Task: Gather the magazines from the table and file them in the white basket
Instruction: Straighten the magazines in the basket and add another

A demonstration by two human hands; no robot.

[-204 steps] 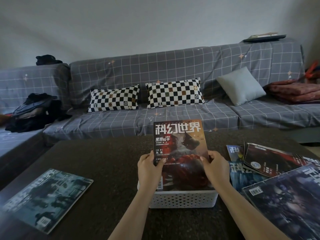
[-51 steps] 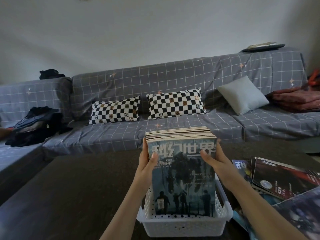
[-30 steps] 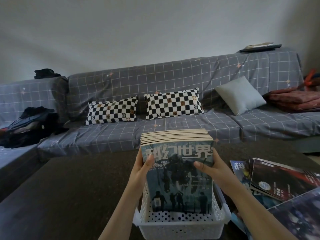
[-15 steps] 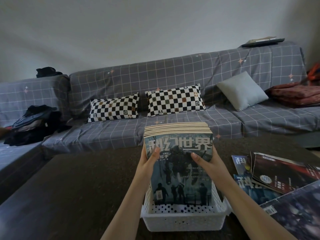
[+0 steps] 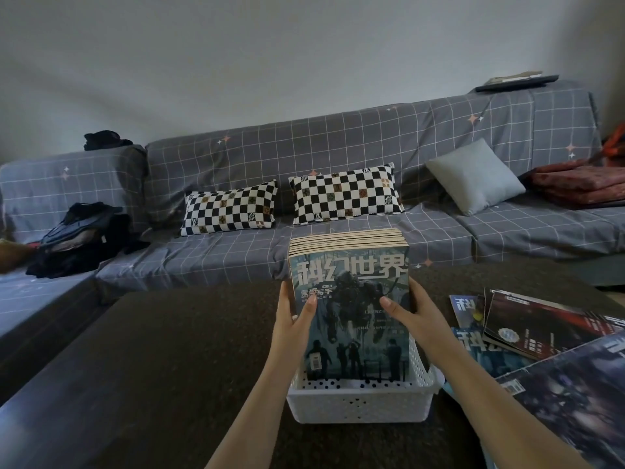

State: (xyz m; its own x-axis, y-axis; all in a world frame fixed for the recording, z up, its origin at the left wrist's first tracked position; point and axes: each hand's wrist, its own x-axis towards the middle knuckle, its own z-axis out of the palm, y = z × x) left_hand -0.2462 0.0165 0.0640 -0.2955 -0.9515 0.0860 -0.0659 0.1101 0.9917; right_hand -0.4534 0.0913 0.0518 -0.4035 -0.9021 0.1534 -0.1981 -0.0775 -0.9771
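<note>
A white perforated basket (image 5: 360, 406) stands on the dark table (image 5: 162, 350) in front of me. Several magazines (image 5: 351, 299) stand upright in it as one pack, the front one teal with large white characters. My left hand (image 5: 292, 324) grips the pack's left edge, thumb on the front cover. My right hand (image 5: 414, 316) grips the right edge the same way. More magazines (image 5: 541, 330) lie loose and overlapping on the table to the right of the basket.
Behind the table runs a grey checked sofa (image 5: 338, 157) with two checkerboard pillows (image 5: 345, 194), a grey cushion (image 5: 473, 176), a black bag (image 5: 77, 235) at left and a red blanket (image 5: 581, 181) at right.
The teal magazine that lay at the table's left edge now stands at the front of the pack in the basket. Over the last second both hands stay on the pack's sides; the view shifted slightly.
</note>
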